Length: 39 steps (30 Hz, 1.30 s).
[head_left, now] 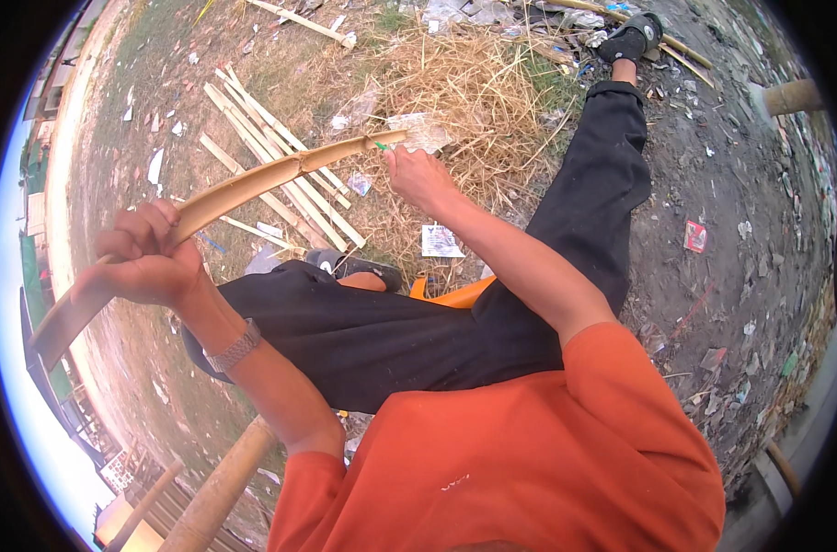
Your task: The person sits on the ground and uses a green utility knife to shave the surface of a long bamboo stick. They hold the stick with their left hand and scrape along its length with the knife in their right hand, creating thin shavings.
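A long split bamboo strip [253, 179], hollow side showing with a node across its middle, slants from the lower left up to the centre. My left hand [152, 248] is wrapped round it near its left part, with a metal watch on the wrist. At the strip's far right end my right hand [420, 179] is closed. A small green thing [380, 145] shows beside its fingers, against the bamboo; most of it is hidden, so its kind cannot be told. Below the strip several pale bamboo slats [285, 156] lie on the ground.
A heap of dry straw-like shavings [474, 78] lies ahead. My legs in black trousers [593, 175] spread to both sides, with an orange seat-like object [460, 294] between them. A bamboo pole [221, 488] stands at lower left. Litter covers the dark ground [694, 175] on the right.
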Available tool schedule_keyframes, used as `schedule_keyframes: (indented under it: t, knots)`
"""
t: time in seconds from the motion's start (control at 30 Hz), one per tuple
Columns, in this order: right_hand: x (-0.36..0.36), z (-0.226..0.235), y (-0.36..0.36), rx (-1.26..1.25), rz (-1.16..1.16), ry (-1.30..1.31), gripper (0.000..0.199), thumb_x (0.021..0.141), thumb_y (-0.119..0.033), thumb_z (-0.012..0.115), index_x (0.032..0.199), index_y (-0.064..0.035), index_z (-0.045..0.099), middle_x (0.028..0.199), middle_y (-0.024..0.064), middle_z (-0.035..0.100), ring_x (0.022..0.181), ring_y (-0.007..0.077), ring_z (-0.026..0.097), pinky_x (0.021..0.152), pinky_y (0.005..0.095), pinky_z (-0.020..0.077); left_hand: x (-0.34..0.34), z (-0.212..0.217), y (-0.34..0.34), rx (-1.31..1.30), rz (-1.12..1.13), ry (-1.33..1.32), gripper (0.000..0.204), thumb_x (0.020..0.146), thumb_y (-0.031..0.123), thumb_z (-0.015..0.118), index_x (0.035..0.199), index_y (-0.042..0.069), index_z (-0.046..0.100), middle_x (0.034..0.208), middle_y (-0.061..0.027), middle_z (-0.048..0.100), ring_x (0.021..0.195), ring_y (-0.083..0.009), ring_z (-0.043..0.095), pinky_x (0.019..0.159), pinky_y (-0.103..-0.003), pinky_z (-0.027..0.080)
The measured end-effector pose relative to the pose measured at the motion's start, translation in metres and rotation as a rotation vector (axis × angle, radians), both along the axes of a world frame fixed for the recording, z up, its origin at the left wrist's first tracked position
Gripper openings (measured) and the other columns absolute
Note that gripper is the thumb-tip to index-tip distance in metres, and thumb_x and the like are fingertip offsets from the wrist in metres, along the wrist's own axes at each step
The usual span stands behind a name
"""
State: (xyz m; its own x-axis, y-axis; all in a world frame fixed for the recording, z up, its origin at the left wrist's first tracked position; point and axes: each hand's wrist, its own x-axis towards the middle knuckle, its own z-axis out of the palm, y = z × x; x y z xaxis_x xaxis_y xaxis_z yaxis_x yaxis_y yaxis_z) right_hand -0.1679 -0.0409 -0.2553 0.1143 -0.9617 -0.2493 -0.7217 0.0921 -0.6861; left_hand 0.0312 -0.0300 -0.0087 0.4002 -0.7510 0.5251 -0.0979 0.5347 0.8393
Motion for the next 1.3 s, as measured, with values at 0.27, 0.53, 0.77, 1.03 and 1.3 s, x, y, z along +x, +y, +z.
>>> schedule_keyframes:
  t: [0.27, 0.53, 0.77, 1.03, 1.3]
  knots:
    - [-0.001, -0.011, -0.014, 0.056, 0.058, 0.112, 0.043, 0.097, -0.031, 0.032, 0.096, 0.0015, 0.059, 0.088, 0.0244, 0.064, 0.083, 0.0382, 0.063, 0.074, 0.0463, 0.0507, 0.002, -0.002, 0.001, -0.002, 0.029, 0.015, 0.068, 0.076, 0.078, 0.03, 0.053, 0.016, 0.019, 0.049, 0.0027, 0.016, 0.041, -0.0108, 0.015, 0.044, -0.026, 0.021]
    - [-0.067, -0.1, 0.016, 0.157, -0.128, 0.161, 0.046, 0.096, -0.032, 0.032, 0.092, 0.0027, 0.062, 0.084, 0.0257, 0.063, 0.077, 0.0392, 0.063, 0.071, 0.0484, 0.0502, -0.009, -0.004, 0.002, -0.023, -0.088, 0.009, 0.069, 0.072, 0.081, 0.03, 0.054, 0.016, 0.017, 0.05, 0.0044, 0.012, 0.042, -0.0094, 0.013, 0.043, -0.026, 0.016]
    - [-0.019, -0.009, -0.001, 0.071, -0.057, -0.11, 0.047, 0.097, -0.034, 0.03, 0.092, 0.0038, 0.059, 0.081, 0.0277, 0.061, 0.078, 0.0433, 0.061, 0.073, 0.0504, 0.0483, -0.018, 0.004, -0.004, 0.013, 0.026, -0.018, 0.069, 0.069, 0.083, 0.03, 0.053, 0.017, 0.016, 0.05, 0.005, 0.011, 0.042, -0.0092, 0.012, 0.044, -0.026, 0.014]
    - [-0.02, -0.026, -0.01, 0.171, -0.024, -0.038, 0.048, 0.097, -0.033, 0.029, 0.095, 0.0023, 0.062, 0.087, 0.0261, 0.063, 0.083, 0.0403, 0.063, 0.075, 0.0481, 0.05, -0.004, 0.002, 0.002, 0.034, -0.012, 0.029, 0.07, 0.066, 0.085, 0.028, 0.051, 0.017, 0.017, 0.049, 0.0049, 0.012, 0.041, -0.0096, 0.012, 0.043, -0.026, 0.015]
    - [-0.074, -0.088, -0.006, 0.253, 0.002, 0.261, 0.044, 0.096, -0.032, 0.034, 0.097, 0.0011, 0.063, 0.098, 0.0206, 0.064, 0.091, 0.0356, 0.063, 0.075, 0.0463, 0.0507, -0.003, 0.0, -0.001, 0.034, -0.062, 0.028, 0.069, 0.069, 0.083, 0.028, 0.052, 0.017, 0.016, 0.049, 0.0046, 0.013, 0.042, -0.0097, 0.013, 0.044, -0.026, 0.019]
